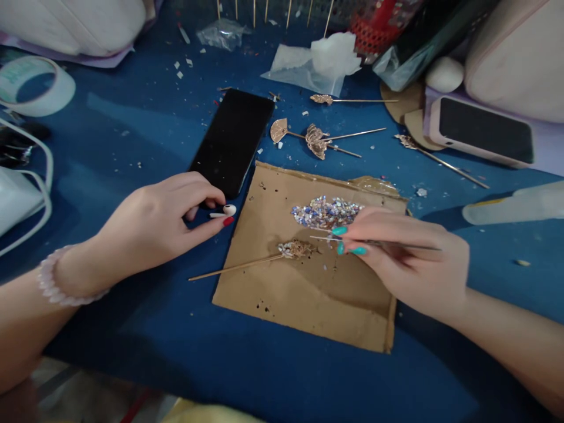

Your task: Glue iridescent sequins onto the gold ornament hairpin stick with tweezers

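Observation:
My left hand [176, 208], with a bead bracelet at its wrist, pinches a white wireless earbud [230, 210] between thumb and index finger, beside the cardboard's left edge. Thin metal tweezers [396, 244] are gripped in my right hand [409, 258], their tips pointing left over the brown cardboard [304, 299]. Just behind those tips lies a pile of shiny iridescent chips [326, 211]. A hairpin stick [238, 268] rests on the cardboard; its ornate head [296, 249] is partly covered with pale chips. The tweezers are apart from this head.
A black phone [235, 138] lies behind my left hand. Several gold hairpins [316, 141] are spread beyond the cardboard. Other items include a tape roll [37, 85], a plastic bag [304, 64], a pink-edged phone [484, 129] and a translucent bottle [515, 202].

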The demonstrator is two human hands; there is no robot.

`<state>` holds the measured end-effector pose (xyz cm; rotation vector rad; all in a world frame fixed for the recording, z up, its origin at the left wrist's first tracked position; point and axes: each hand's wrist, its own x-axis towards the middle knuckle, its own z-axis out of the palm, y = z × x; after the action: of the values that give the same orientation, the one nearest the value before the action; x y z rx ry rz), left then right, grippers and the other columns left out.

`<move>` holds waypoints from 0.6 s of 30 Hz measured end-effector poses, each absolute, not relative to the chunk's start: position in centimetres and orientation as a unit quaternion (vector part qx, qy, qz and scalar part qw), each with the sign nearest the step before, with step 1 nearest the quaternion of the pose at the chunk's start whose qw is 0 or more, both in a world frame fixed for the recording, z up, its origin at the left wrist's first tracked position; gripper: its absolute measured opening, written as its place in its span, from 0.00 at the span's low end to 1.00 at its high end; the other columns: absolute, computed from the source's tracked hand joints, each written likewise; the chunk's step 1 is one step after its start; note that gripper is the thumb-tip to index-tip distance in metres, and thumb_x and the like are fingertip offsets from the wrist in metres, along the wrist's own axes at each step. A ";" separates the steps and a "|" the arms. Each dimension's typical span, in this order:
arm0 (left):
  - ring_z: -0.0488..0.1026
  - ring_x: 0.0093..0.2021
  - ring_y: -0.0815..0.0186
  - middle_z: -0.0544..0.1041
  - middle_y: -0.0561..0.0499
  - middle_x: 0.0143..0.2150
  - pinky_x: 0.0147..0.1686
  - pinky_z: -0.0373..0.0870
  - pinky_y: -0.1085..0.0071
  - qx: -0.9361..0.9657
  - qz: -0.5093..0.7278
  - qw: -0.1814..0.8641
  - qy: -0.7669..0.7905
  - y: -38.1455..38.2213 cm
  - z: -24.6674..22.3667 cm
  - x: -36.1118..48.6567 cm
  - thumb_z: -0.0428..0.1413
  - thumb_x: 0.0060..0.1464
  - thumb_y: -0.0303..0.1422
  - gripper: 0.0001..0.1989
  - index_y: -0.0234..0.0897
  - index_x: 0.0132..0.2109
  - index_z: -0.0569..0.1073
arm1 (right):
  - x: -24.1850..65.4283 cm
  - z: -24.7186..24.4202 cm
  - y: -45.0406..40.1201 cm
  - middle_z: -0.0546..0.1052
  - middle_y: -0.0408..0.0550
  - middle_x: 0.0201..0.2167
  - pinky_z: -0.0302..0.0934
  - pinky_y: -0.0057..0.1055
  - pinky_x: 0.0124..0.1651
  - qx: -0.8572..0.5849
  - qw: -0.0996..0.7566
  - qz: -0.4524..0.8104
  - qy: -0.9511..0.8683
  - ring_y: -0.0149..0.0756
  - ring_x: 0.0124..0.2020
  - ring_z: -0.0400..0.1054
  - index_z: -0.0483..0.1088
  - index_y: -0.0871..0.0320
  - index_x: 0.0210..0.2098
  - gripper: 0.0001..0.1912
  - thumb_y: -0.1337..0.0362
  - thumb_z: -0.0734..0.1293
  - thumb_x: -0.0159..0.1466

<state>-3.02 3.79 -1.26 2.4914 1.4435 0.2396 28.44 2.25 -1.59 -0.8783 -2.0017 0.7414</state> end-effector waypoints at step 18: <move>0.74 0.39 0.66 0.75 0.51 0.40 0.35 0.69 0.71 0.923 0.098 0.045 0.371 3.2 -1.7 -3.7 0.54 0.59 0.33 0.06 0.40 0.45 0.70 | 29.3 -2.1 3.3 0.78 0.42 0.28 0.65 0.30 0.33 -0.364 0.381 0.257 -0.810 0.33 0.31 0.72 0.77 0.52 0.38 0.11 0.74 0.68 0.61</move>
<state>-3.69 3.18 -1.70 2.8180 1.1319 0.2988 29.35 3.35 -2.10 -0.9292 -2.0688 0.6557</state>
